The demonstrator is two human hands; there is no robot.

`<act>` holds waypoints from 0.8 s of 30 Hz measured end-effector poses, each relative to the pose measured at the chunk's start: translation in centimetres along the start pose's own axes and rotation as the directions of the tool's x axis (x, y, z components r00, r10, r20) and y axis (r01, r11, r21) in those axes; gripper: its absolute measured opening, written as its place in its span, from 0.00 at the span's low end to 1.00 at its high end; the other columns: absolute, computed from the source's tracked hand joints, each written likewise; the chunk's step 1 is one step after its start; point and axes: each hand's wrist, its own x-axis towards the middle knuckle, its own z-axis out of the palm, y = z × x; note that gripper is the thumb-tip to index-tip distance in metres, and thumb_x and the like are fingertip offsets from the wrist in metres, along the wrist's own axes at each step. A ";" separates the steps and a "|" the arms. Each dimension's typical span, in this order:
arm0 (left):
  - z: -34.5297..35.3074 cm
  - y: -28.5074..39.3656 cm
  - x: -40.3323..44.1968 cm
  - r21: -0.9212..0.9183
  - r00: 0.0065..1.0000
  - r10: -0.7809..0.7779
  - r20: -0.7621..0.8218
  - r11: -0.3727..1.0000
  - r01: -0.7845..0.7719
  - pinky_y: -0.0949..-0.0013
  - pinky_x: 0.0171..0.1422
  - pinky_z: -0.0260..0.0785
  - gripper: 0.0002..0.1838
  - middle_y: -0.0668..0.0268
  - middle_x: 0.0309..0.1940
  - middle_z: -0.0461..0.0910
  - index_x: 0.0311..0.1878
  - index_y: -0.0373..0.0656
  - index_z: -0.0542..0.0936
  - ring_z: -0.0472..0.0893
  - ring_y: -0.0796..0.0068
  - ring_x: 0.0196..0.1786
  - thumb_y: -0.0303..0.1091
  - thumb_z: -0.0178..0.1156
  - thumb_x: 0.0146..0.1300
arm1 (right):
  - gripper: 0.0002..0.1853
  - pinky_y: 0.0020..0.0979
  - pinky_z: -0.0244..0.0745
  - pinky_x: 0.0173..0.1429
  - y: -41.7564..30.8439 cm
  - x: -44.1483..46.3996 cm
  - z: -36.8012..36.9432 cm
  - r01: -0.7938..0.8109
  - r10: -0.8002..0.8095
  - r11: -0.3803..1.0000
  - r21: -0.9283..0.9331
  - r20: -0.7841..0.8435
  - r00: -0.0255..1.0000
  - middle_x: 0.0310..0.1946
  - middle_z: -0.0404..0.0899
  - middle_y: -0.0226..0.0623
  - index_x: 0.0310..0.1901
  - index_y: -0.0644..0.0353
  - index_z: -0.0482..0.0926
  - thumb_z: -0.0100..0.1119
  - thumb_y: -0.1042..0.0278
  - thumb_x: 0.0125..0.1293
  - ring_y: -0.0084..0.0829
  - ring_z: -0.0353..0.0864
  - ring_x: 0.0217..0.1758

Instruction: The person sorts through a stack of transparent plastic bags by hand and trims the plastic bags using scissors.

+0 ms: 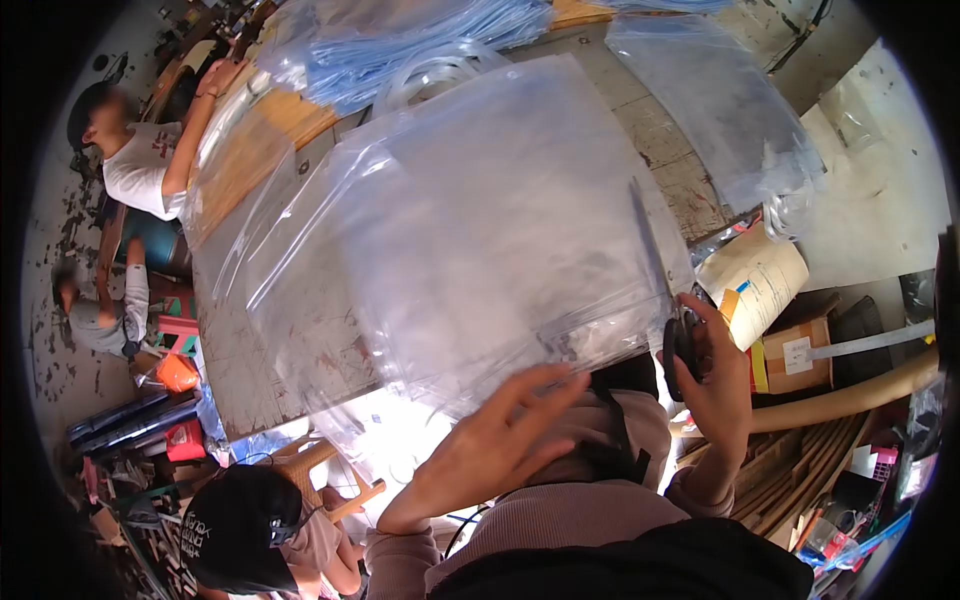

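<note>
A stack of clear plastic bags lies across the table in front of me, with clear loop handles at its far edge. My left hand is at the near edge of the stack, its fingers spread apart; whether the fingertips touch the plastic I cannot tell. On the right, my right hand is closed around the black handles of a pair of scissors. The scissors are beside the near right corner of the stack, and their blades are hard to make out.
More clear bags lie at the far right, and a bluish pile of plastic at the back. One person leans over the table's left side; another in a black cap sits near left. A cardboard box stands right.
</note>
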 end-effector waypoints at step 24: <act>2.2 -3.8 2.9 0.170 0.793 0.208 -0.572 0.976 -0.134 0.78 0.17 0.58 0.14 0.69 0.16 0.67 0.20 0.43 0.66 0.68 0.81 0.15 0.16 0.61 0.43 | 0.33 0.26 0.70 0.47 0.9 -1.5 0.7 -0.212 0.083 0.801 0.560 0.246 0.966 0.34 0.67 0.30 0.52 0.59 0.62 0.72 0.66 0.46 0.22 0.69 0.39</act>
